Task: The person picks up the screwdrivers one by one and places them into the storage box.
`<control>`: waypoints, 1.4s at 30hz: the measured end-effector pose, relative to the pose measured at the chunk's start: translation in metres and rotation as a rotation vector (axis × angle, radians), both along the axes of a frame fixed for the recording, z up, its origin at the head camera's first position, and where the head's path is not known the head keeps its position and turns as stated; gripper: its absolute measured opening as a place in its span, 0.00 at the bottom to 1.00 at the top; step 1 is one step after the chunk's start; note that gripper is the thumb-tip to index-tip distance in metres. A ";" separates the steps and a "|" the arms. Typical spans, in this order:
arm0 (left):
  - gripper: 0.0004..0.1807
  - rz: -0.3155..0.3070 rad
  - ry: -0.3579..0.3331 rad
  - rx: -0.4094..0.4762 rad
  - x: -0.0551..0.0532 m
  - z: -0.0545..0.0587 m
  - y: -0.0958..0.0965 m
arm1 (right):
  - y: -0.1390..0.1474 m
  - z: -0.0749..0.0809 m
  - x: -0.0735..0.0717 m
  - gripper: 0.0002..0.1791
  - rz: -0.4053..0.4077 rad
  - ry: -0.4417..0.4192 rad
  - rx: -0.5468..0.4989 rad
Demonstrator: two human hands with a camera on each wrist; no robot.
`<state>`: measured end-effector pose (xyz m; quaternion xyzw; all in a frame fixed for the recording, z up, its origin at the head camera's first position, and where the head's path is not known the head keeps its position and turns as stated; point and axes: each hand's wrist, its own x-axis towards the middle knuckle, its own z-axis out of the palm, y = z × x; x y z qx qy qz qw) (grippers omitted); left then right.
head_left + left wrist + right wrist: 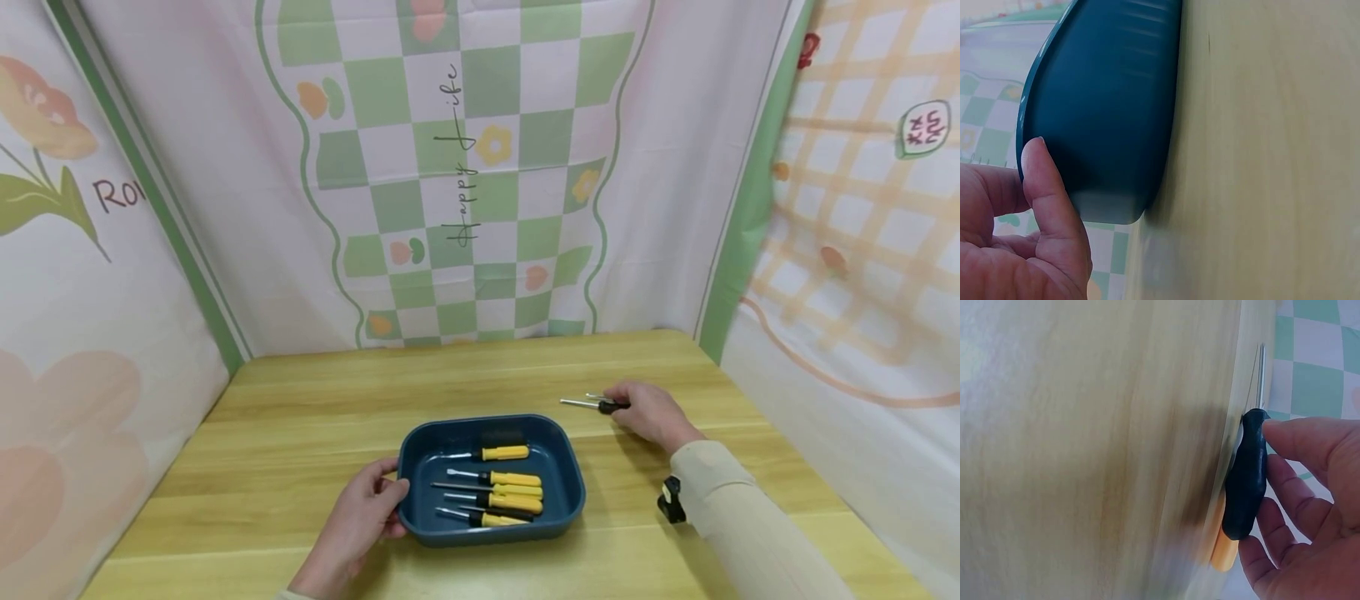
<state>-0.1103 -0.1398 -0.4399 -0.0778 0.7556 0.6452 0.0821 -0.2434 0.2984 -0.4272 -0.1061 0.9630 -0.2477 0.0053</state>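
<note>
My left hand grips the left end of a dark blue tray, the thumb over its rim. The left wrist view shows the thumb against the tray's wall. Inside lie several screwdrivers, most with yellow-and-black handles, their shafts pointing left. Further right, my right hand pinches a black-handled screwdriver between thumb and fingers, its thin metal shaft pointing away from the palm. Beside that handle, partly hidden behind it, is a second screwdriver with an orange-yellow handle close to the tabletop.
The wooden table carries the tray near its front middle. Patterned cloth walls close in the back and both sides, with a green checked panel behind. A small black device is strapped at my right wrist, by the sleeve.
</note>
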 end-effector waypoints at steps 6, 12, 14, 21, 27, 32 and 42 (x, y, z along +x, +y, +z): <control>0.26 0.002 0.010 0.005 0.000 -0.002 -0.001 | 0.001 -0.001 0.000 0.22 0.009 -0.019 -0.001; 0.26 0.008 0.010 -0.001 0.001 -0.003 -0.002 | 0.003 -0.004 -0.001 0.23 0.017 -0.054 -0.001; 0.26 0.005 0.006 -0.002 0.001 -0.002 -0.002 | 0.003 -0.004 -0.001 0.24 0.014 -0.064 0.000; 0.26 -0.003 -0.004 -0.006 0.001 0.000 -0.002 | 0.004 -0.006 -0.002 0.25 0.028 -0.071 -0.005; 0.26 -0.005 0.010 0.002 0.001 0.000 -0.002 | 0.004 -0.008 -0.002 0.25 0.031 -0.092 -0.018; 0.26 0.000 0.011 0.001 0.001 -0.001 -0.001 | 0.002 -0.006 0.000 0.24 0.054 -0.113 -0.049; 0.26 0.010 0.016 -0.002 -0.001 -0.004 -0.001 | -0.006 0.000 0.005 0.25 0.076 -0.177 -0.117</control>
